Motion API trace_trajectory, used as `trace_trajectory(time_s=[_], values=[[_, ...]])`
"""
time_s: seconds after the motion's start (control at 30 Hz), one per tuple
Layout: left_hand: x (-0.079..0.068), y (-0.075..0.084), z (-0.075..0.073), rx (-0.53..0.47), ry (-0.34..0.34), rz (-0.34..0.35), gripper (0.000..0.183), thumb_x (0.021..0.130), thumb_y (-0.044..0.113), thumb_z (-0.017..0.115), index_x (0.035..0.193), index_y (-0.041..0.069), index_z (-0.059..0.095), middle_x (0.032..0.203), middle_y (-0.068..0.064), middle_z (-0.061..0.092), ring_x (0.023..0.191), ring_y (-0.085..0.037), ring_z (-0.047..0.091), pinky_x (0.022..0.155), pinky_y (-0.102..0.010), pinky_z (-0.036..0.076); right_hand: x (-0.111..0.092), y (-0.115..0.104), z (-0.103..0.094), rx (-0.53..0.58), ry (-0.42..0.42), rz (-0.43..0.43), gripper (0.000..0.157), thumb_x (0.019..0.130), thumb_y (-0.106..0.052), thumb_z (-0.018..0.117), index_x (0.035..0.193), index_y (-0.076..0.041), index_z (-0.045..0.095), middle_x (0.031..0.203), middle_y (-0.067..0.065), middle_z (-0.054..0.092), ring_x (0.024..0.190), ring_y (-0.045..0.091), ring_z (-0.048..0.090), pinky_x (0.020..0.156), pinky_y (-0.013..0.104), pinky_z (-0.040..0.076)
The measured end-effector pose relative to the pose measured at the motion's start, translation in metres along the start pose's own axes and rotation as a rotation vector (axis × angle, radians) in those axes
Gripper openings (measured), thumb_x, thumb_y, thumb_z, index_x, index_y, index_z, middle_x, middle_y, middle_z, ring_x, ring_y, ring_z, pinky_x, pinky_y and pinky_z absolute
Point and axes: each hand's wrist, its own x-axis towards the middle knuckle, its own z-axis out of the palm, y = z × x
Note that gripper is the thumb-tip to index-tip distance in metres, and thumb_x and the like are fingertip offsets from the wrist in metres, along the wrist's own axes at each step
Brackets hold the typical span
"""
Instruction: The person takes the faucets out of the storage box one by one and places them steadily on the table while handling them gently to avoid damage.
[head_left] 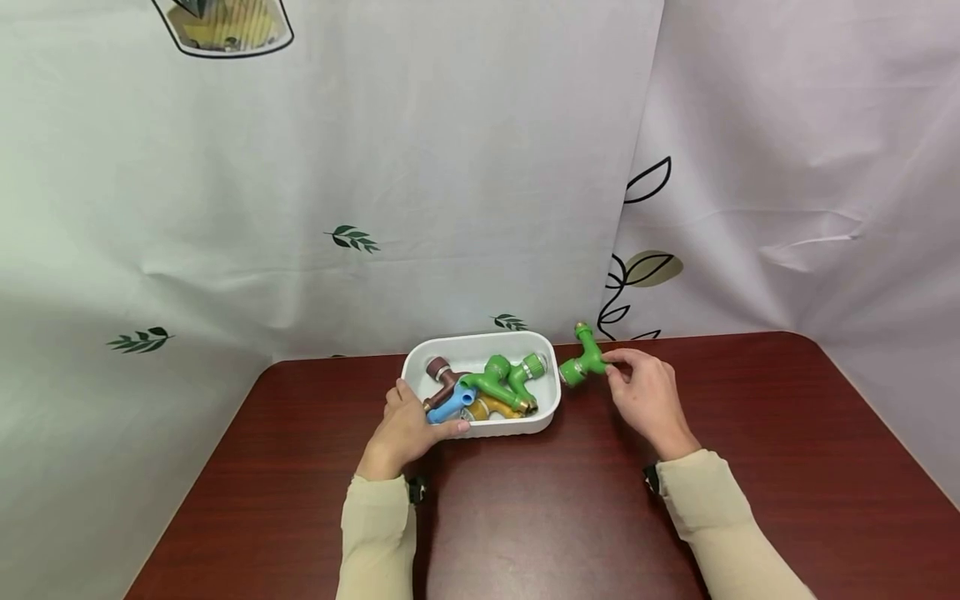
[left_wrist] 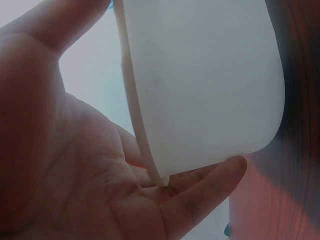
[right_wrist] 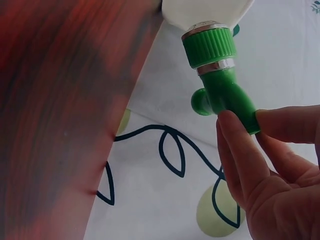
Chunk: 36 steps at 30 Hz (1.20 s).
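1. Steadying white box (head_left: 517, 427) w/ L hand (head_left: 401, 425) at L near corner; clamping w/ thumb over near rim & fingers vs. outer L wall. Prob. needing only light pressure, so as not to tip box.
2. Pinching green tap (head_left: 591, 360) in R hand (head_left: 651, 400), just R of box, w/ ribbed knob (right_wrist: 210, 47) facing box. Working well apart from L hand. Holding by one end only, so prob. needing firm thumb-&-fingertip grip vs. swivel or slip.
3. Seeing in box, piled & overlapping: brown tap (head_left: 447, 379), blue tap (head_left: 452, 405), yellow tap (head_left: 500, 406), two green taps (head_left: 491, 387).
4. Minding R rim, just beside knob; not telling if touching. Prob. needing a bit more clearance vs. knocks. Finding more room R of R hand, over dark wood table (head_left: 795, 433).
5. Minding far table edge, near brass end (head_left: 581, 327) of held tap; likely risking a brush vs. hanging cloth (head_left: 465, 183) beyond.
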Motion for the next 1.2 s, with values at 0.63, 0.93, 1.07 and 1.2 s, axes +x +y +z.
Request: trace_trajectory(time_s=[0.63,0.93,1.07,1.2], values=[[0.002,-0.002,0.003,-0.018,-0.001,-0.001,0.131,0.076,0.051,0.085,0.15,-0.02,0.002,0.147,-0.041,0.021,0.127,-0.049,0.039,0.104,-0.057,0.04,-0.001,0.003,0.004,-0.045,-0.09,0.045,0.02,0.09,0.0,0.065,0.106,-0.001,0.076,0.102,0.019,0.073,0.062,0.023,0.048,0.064,0.037,0.04],[0.0,-0.003,0.004,-0.015,0.004,-0.014,0.131,0.076,0.052,0.084,0.15,-0.019,0.003,0.148,-0.04,0.021,0.125,-0.047,0.041,0.103,-0.057,0.041,-0.002,0.007,0.006,-0.042,-0.122,0.06,0.02,0.09,0.0,0.064,0.107,0.0,0.076,0.104,0.02,0.073,0.069,0.026,0.054,0.066,0.037,0.043],[0.0,-0.002,0.004,-0.015,0.006,-0.009,0.131,0.076,0.053,0.084,0.15,-0.02,0.003,0.148,-0.04,0.021,0.125,-0.048,0.041,0.103,-0.057,0.041,-0.003,0.008,0.005,-0.041,-0.129,0.06,0.02,0.091,-0.001,0.064,0.107,0.0,0.076,0.102,0.019,0.073,0.069,0.026,0.054,0.066,0.037,0.043],[-0.001,-0.002,0.005,-0.014,0.01,-0.01,0.131,0.076,0.052,0.084,0.15,-0.02,0.003,0.148,-0.04,0.021,0.125,-0.048,0.041,0.104,-0.057,0.041,-0.003,0.01,0.005,-0.044,-0.142,0.057,0.02,0.091,0.0,0.063,0.107,0.001,0.075,0.102,0.019,0.072,0.068,0.024,0.053,0.066,0.037,0.042]])
